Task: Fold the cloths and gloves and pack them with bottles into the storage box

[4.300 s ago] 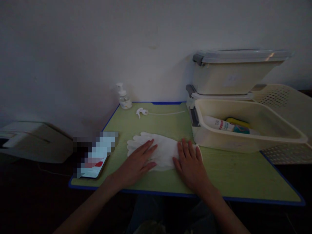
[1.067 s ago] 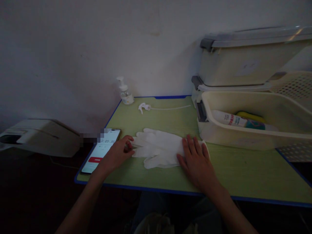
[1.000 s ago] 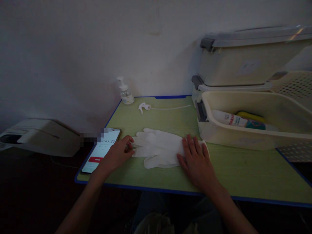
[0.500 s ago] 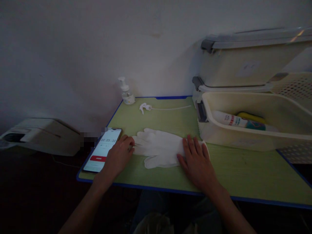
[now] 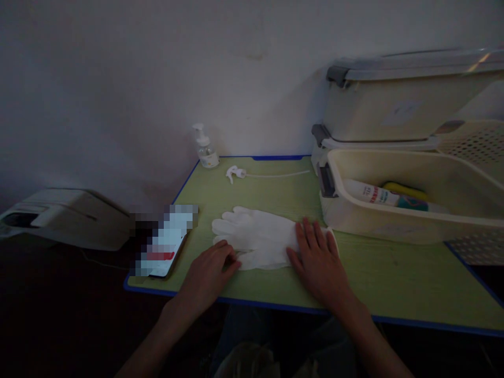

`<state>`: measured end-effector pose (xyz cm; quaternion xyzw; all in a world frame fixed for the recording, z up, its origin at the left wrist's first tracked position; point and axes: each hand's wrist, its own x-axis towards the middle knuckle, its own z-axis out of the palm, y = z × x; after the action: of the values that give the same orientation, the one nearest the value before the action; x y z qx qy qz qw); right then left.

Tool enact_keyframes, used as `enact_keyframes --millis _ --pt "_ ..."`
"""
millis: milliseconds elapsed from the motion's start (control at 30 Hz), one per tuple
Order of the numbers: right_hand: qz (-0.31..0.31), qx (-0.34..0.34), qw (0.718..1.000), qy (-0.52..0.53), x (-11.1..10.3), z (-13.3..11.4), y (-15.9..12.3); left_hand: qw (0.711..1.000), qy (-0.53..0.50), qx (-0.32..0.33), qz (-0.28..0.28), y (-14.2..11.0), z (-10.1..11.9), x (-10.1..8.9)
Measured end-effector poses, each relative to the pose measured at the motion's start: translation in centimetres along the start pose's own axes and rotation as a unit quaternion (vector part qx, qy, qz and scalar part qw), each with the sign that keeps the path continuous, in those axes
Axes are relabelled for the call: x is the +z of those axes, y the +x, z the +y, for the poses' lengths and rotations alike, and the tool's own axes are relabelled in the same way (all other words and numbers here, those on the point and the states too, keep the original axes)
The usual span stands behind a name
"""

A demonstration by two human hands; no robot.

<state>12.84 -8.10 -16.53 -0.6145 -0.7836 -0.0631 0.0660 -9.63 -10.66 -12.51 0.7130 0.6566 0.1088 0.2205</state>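
Note:
A thin white glove lies flat on the green tabletop, its fingers pointing left and its cuff to the right. My right hand rests palm down across the cuff end, fingers stretched out. At the glove's thumb, my left hand has its fingers curled in and its own thumb and forefinger closed on the tip. Left of that hand a phone lies on the table, its screen lit and partly blurred out.
Behind the glove lie a white trigger spray head with its tube and a clear pump bottle. An open cream bin at right holds a white bottle and something yellow. A lidded box stands behind.
My left hand has moved from the glove's fingertips, right and toward me, to its thumb. The glove's fingers now show uncovered. My right hand has stayed on the cuff.

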Motion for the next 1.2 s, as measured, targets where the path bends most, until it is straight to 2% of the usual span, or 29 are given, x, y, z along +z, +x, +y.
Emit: enact_keyframes --millis 100,400,567,700,800,1033,1200 --pt "-0.009 0.003 1.000 -0.003 -0.1 -0.1 0.0 1.000 -0.014 0.003 0.024 0.3 0.2 -0.2" --pt "-0.021 0.005 1.000 0.001 -0.4 -0.1 0.1 1.000 0.011 -0.025 0.008 1.2 1.0 0.3" --pt "0.001 -0.003 1.000 -0.004 -0.2 0.0 0.0 0.998 -0.065 -0.022 0.010 1.5 0.4 -0.3" --pt "-0.005 -0.006 1.000 -0.004 -0.2 0.0 0.0 0.988 -0.148 -0.021 -0.033 1.9 -0.7 -0.6" --pt "-0.014 -0.007 1.000 0.001 -0.2 0.1 0.0 0.983 -0.174 -0.015 -0.060 2.0 -1.3 -0.6" --pt "-0.016 -0.036 0.999 0.006 -0.1 0.6 -0.2 0.996 -0.059 0.005 -0.065 2.2 -0.7 -1.1" --pt "-0.008 -0.053 0.999 -0.003 0.0 0.9 -0.3 0.994 -0.024 0.057 -0.090 2.1 -0.4 -1.1"
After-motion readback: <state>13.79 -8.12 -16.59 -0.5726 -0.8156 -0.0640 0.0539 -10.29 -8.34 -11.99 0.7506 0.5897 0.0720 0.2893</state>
